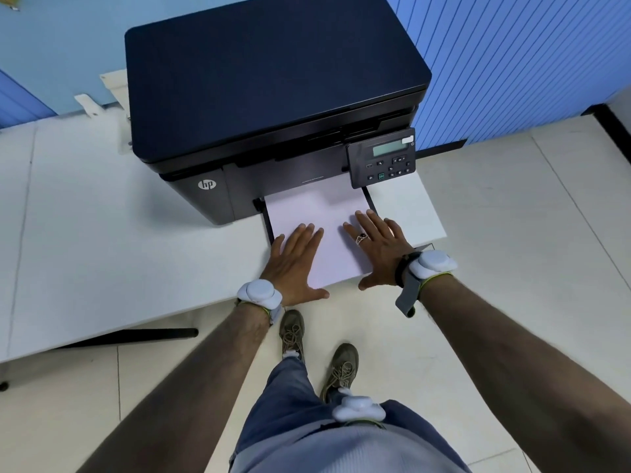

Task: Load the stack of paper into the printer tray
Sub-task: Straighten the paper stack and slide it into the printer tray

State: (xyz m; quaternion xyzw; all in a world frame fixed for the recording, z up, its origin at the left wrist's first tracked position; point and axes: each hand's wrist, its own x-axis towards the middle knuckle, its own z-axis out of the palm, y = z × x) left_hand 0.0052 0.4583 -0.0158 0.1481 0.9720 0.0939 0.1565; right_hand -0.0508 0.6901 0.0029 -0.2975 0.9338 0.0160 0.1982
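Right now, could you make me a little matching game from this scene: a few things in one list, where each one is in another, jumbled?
Things:
1. left hand
2. right hand
3. control panel
4. paper

Places:
A. front right of the printer
B. flat on the paper's left part
C. in the tray, running into the printer's slot
D. flat on the paper's right edge

Pairs: 1-B, 2-D, 3-A, 4-C
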